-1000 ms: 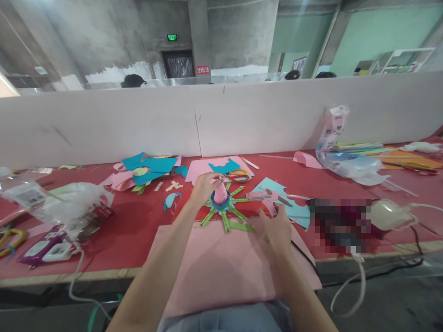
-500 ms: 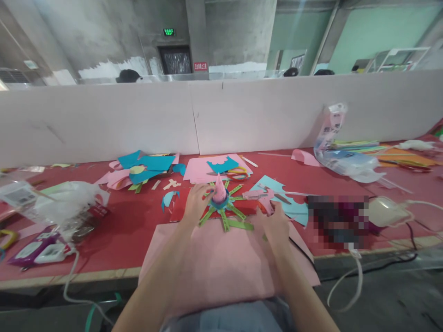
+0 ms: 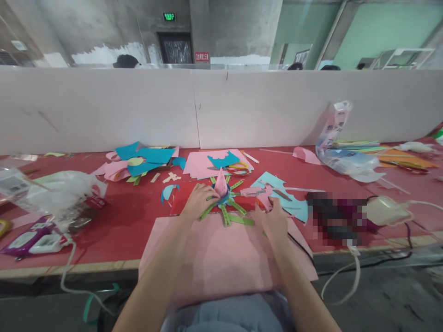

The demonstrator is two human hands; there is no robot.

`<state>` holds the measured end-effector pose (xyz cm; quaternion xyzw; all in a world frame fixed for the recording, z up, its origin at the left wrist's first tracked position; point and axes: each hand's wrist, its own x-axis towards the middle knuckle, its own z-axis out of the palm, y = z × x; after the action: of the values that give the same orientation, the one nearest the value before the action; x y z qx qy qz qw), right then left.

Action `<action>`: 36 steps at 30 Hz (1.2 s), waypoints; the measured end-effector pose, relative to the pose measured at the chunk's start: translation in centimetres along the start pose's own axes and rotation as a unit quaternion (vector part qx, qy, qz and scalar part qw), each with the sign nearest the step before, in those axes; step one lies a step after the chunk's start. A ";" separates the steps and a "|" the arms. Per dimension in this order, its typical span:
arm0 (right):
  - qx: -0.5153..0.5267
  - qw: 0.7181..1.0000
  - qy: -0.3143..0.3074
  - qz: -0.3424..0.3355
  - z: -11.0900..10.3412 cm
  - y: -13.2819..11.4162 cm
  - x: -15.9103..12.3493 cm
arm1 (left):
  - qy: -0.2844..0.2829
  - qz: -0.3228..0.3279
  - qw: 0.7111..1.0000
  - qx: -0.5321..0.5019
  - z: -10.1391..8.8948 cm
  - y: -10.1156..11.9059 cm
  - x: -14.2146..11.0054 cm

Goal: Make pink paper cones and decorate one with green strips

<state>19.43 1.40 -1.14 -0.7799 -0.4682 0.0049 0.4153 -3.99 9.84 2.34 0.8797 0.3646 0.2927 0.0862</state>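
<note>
A pink paper cone [image 3: 220,185] stands upright inside a blue paper ring [image 3: 224,199], with green printed paper strips [image 3: 224,215] spreading out around it. My left hand [image 3: 200,200] has its fingers closed at the left side of the ring and cone; the exact contact is partly hidden. My right hand [image 3: 275,220] is around the handle of a pink hot glue gun [image 3: 260,192], whose nozzle points left at the strips. A red sheet [image 3: 183,196] lies beneath the paper piece, and a pink board [image 3: 221,258] lies nearer to me.
Light blue paper [image 3: 297,207] lies beside the glue gun. Scissors [image 3: 238,169] rest on pink sheets [image 3: 195,165] behind the cone. Blue and pink scraps [image 3: 152,161] are at back left, a plastic bag [image 3: 62,196] at left. A white partition [image 3: 138,110] closes the back.
My left hand has shifted slightly right, nearer the ring's front. The glue gun has moved slightly down and left with my right hand. The camera view has tilted a little.
</note>
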 end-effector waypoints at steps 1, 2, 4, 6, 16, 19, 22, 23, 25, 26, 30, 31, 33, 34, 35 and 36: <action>-0.002 1.000 -0.001 -0.006 0.1 0.0 -0.1 | -0.002 -0.002 1.000 0.003 0.0 0.1 0.0; -0.002 1.000 -0.001 -0.015 0.3 0.0 -0.2 | -0.003 -0.004 1.000 0.006 0.1 0.1 0.0; 0.003 0.999 -0.004 -0.040 0.5 0.0 -0.3 | -0.004 -0.007 1.000 0.015 0.1 0.2 0.1; 0.010 0.997 -0.007 -0.071 0.8 0.0 -0.5 | 0.000 -0.013 1.000 0.023 0.2 0.2 0.1; -0.015 0.991 -0.010 -0.131 1.4 -0.9 -1.2 | 0.005 -0.022 0.999 0.049 1.1 -0.3 0.4; -0.021 0.988 -0.005 -0.152 1.7 -1.0 -1.4 | 0.008 -0.022 0.999 0.049 1.1 -0.2 0.3; -0.025 0.985 -0.004 -0.168 1.9 -1.0 -1.4 | 0.014 -0.021 0.998 0.049 1.1 -0.1 0.4; -0.026 0.985 -0.003 -0.173 1.9 -1.0 -1.4 | 0.015 -0.021 0.998 0.052 1.1 -0.1 0.4; -0.026 0.983 -0.003 -0.182 1.8 -1.1 -1.4 | 0.018 -0.022 0.998 0.059 1.2 -0.1 0.4; -0.026 0.982 -0.004 -0.186 1.8 -1.2 -1.4 | 0.021 -0.023 0.998 0.061 1.2 -0.1 0.4; -0.020 0.981 -0.009 -0.191 1.7 -1.6 -1.4 | 0.036 -0.023 0.997 0.056 1.1 0.1 0.4; -0.019 0.982 -0.009 -0.188 1.7 -1.7 -1.4 | 0.037 -0.025 0.998 0.055 1.1 0.1 0.4; -0.016 0.983 -0.008 -0.182 1.8 -1.7 -1.4 | 0.034 -0.027 0.998 0.054 1.0 0.2 0.4; -0.014 0.983 -0.009 -0.184 1.8 -1.7 -1.4 | 0.034 -0.028 0.998 0.053 1.0 0.2 0.4; -0.011 0.982 -0.011 -0.188 1.9 -1.6 -1.4 | 0.032 -0.028 0.998 0.054 1.1 0.2 0.4; -0.010 0.981 -0.012 -0.193 2.0 -1.6 -1.4 | 0.030 -0.028 0.998 0.056 1.1 0.1 0.4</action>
<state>16.76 2.00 -1.92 -0.6789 -0.6149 -0.0704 0.3949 -3.06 10.10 1.68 0.8634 0.4071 0.2962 0.0342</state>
